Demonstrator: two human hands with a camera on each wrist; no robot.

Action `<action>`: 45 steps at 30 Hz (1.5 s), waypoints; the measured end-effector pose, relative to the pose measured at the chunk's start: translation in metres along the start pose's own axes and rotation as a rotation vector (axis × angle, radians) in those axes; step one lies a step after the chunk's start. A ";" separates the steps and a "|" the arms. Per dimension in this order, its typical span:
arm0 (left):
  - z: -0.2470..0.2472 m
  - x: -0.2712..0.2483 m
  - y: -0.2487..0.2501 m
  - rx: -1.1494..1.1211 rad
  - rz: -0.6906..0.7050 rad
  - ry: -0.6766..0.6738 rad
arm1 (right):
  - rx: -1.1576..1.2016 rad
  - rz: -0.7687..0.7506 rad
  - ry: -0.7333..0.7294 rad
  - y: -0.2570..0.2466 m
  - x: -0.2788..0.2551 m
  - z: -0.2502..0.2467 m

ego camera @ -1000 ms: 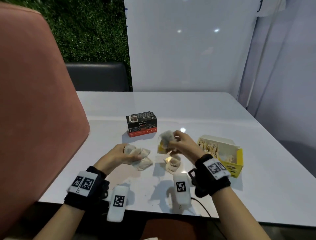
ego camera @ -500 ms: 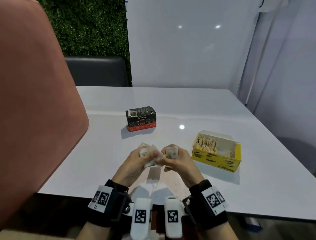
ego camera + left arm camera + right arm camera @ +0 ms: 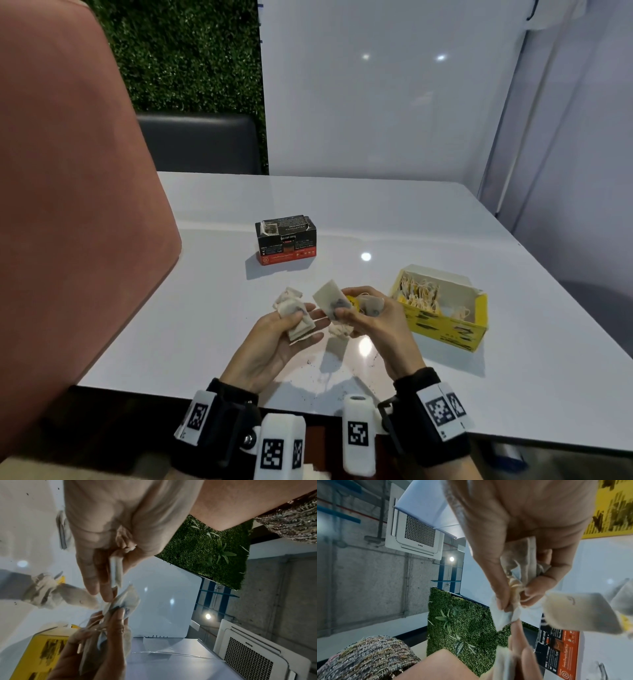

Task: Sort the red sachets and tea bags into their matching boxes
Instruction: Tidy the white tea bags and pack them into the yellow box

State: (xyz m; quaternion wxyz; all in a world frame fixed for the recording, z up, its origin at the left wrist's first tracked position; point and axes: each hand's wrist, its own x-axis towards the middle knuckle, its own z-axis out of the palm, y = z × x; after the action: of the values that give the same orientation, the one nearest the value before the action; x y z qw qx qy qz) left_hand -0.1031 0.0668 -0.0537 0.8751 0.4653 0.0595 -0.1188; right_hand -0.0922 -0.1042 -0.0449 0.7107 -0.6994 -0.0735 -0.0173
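My left hand lies palm up above the white table, its thumb holding several pale tea bags; they show edge-on in the left wrist view. Just to the right, my right hand pinches one tea bag upright by a corner and keeps more bunched in its fingers. The right wrist view shows that pinch. Another tea bag lies on the table under the hands. An open yellow box of tea bags stands at the right. A black and red box stands further back.
A pink chair back fills the left side. A dark chair back stands behind the table, beside a white partition. Dark tea crumbs speckle the table near its front edge.
A second ago my left hand was on the pile on the table; both hands then met. Now the left palm is turned up with bags and the right hand holds one bag upright.
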 end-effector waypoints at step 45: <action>0.027 0.006 0.060 0.272 -0.323 -0.345 | 0.185 0.269 -0.188 0.022 0.013 -0.033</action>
State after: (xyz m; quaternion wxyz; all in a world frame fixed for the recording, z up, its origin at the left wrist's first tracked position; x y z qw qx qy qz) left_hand -0.0818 0.0760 0.0078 0.7716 0.5359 -0.0336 -0.3411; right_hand -0.0739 -0.1353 -0.0657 0.7578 -0.6332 -0.0468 0.1503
